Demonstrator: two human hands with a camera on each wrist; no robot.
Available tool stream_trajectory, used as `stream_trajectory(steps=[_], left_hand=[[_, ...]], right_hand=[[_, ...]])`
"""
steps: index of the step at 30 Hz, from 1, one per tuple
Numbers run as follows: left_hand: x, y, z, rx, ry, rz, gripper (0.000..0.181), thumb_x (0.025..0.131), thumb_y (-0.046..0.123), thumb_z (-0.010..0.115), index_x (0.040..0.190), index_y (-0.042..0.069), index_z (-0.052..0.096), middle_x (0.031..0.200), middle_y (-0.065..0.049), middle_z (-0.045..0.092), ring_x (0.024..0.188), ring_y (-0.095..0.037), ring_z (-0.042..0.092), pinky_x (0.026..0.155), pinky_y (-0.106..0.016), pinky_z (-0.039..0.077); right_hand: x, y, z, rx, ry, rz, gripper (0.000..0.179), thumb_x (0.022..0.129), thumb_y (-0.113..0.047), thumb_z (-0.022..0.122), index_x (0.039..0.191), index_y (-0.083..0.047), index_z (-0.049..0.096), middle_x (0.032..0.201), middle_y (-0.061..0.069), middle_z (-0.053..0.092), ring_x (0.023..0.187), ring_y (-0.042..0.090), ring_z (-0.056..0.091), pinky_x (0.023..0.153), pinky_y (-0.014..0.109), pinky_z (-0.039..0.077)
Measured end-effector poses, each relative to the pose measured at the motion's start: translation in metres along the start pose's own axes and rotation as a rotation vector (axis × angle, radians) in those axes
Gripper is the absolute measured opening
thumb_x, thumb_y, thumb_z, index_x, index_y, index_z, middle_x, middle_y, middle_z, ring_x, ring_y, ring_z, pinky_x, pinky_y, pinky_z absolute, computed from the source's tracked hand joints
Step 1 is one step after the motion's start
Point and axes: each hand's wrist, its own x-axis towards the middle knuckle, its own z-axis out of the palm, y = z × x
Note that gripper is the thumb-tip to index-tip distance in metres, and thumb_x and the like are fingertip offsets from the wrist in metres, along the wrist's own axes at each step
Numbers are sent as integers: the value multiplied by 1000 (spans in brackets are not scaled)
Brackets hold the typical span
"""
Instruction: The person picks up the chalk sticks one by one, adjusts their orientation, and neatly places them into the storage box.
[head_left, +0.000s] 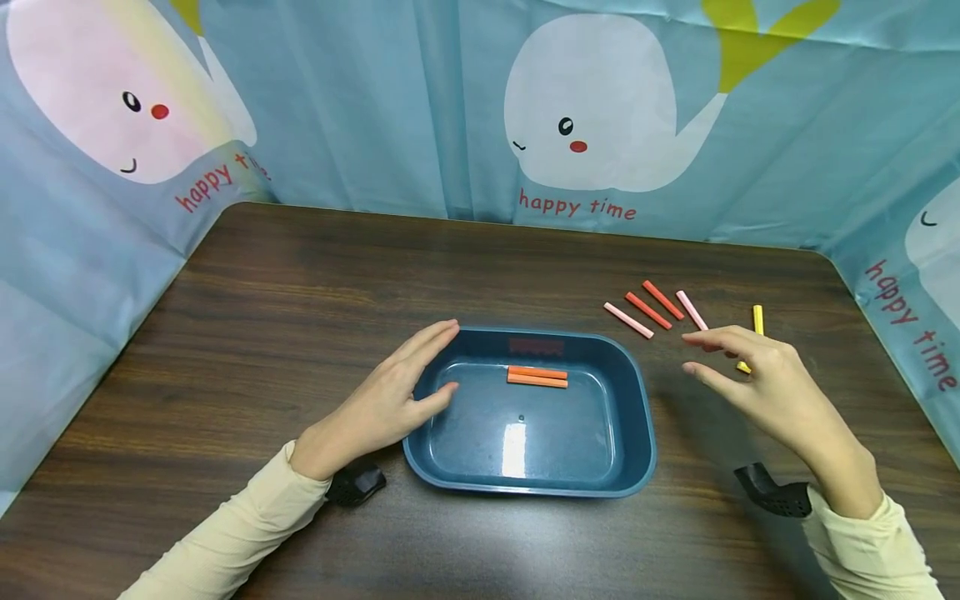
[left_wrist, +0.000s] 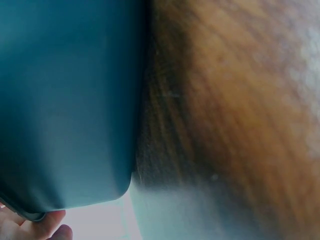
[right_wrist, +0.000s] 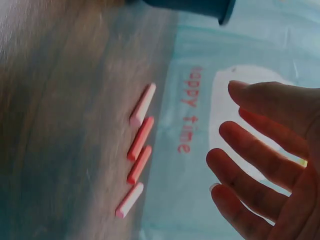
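Note:
A blue plastic tray (head_left: 528, 489) stands on the table with two orange chalk sticks (head_left: 537, 377) side by side inside it. My left hand (head_left: 386, 400) is at the tray's left rim, thumb over the inside and fingers stretched along the upper left corner. In the right wrist view, my right hand (right_wrist: 270, 150) hovers with fingers parted and nothing between them. Beyond its fingertips lie two red chalk sticks (head_left: 656, 306) and two pink chalk sticks (head_left: 628, 320). A yellow chalk stick (head_left: 758, 319) and another yellow piece (head_left: 743, 367) are partly hidden behind this hand.
The dark wood-grain table (head_left: 247, 350) is bordered at the back and sides by a light blue curtain (head_left: 360, 108) printed with whales. Black wrist straps with camera mounts (head_left: 356, 483) sit on both forearms, just above the tabletop.

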Motion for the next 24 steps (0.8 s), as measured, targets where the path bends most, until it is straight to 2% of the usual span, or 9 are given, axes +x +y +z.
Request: stream_trajectory(steps=[5,11,18,22,23,24], left_hand=[[0,0,0,4,4,3,68,94,17,67,153,5,36,158,-13,36,144,-28,40,113,-52,38],[0,0,-1,4,4,6,68,94,16,67,153,5,36,158,-13,36,144,-28,40,113,-52,39],[1,1,0,5,0,0,69,93,17,68,153,5,35,158,-13,36,144,-28,40,113,-51,38],[1,2,0,-1,2,-4,69,93,18,68,153,5,35,158,-13,37,144,-27,40,114,-51,38],[1,2,0,-3,4,-4,69,93,18,68,153,5,36,158,-13,37,143,-27,40,114,-51,38],[1,2,0,-5,5,-5,70,93,18,68,153,6,36,158,-13,37,143,-27,41,114,-51,38]], right_hand=[[-4,10,-3,-22,-21,69,45,65,4,86,108,-6,74,100,8,75,89,-21,48,82,-4,36],[-6,21,-3,-51,-78,85,41,70,-2,86,109,-7,73,101,8,75,91,-22,45,79,-1,37],[-12,35,-7,-93,-156,150,37,75,-10,85,111,-9,73,103,8,75,93,-8,56,78,4,40],[-16,43,-8,-83,-184,177,35,77,-12,84,110,-9,74,102,8,75,94,-21,45,77,3,40],[-16,45,-8,-82,-193,181,34,77,-12,84,110,-9,74,102,8,75,95,-23,43,77,3,40],[-17,47,-8,-85,-202,187,34,78,-13,83,110,-9,74,103,9,75,95,-20,48,77,3,40]])
